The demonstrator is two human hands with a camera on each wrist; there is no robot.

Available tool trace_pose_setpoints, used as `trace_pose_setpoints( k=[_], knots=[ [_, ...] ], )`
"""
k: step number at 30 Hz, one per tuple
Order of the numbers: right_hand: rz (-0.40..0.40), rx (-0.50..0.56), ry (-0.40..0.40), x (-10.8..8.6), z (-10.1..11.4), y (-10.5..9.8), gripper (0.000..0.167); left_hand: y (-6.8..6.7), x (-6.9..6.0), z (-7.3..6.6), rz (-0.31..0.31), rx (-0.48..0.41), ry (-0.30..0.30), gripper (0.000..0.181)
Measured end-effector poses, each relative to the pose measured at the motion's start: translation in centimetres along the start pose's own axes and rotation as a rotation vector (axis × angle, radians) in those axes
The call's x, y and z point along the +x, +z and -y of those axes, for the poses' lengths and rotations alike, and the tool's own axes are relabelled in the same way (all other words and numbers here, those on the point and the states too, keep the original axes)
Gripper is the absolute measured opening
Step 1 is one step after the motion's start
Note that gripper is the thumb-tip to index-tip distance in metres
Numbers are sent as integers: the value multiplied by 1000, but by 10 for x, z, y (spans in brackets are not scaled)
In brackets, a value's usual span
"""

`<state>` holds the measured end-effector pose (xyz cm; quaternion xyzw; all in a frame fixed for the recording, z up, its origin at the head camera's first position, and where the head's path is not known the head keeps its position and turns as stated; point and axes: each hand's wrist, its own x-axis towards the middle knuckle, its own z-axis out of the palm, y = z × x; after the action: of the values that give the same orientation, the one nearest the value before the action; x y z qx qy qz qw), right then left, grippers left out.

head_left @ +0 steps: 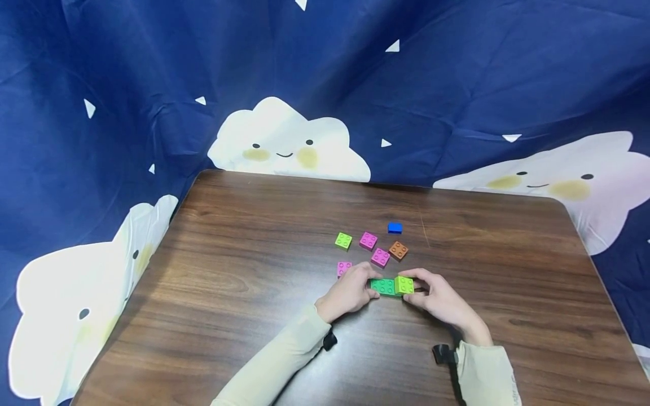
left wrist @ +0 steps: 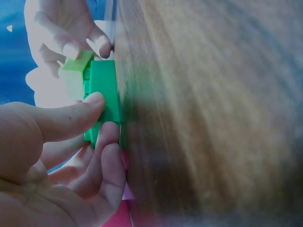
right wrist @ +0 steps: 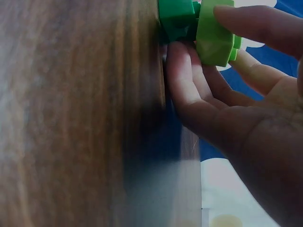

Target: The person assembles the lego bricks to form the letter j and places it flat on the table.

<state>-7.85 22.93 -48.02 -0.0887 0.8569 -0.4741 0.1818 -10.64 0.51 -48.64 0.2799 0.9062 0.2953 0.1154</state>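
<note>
My left hand (head_left: 351,288) grips the left end of a long green toy brick (head_left: 383,286) at the table, thumb on its near side in the left wrist view. My right hand (head_left: 440,296) pinches a lime green square brick (head_left: 404,285) over the green brick's right end. In the right wrist view the lime brick (right wrist: 214,35) stands tilted against the studs of the green brick (right wrist: 177,19); whether it is pressed fully down I cannot tell. A pink brick (head_left: 344,267) lies just beyond my left hand, partly covered by it.
Loose bricks lie beyond my hands: another lime green one (head_left: 343,241), two pink ones (head_left: 368,241), an orange-brown one (head_left: 398,250) and a blue one (head_left: 394,228). They rest on a brown wooden table (head_left: 244,282). A blue cloud-patterned curtain (head_left: 406,101) hangs behind its far edge.
</note>
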Motion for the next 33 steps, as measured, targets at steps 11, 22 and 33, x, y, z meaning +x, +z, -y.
trace_pose_setpoints(
  k=[11,22,33],
  knots=[
    [-4,-10,6,0,1,1,45,1,1,2,3,-7,-5,38],
    [-11,-30,13,2,4,3,42,2,0,2,-1,-2,-1,37],
    [-15,-48,-8,4,2,4,41,0,-1,2,2,3,11,36]
  ],
)
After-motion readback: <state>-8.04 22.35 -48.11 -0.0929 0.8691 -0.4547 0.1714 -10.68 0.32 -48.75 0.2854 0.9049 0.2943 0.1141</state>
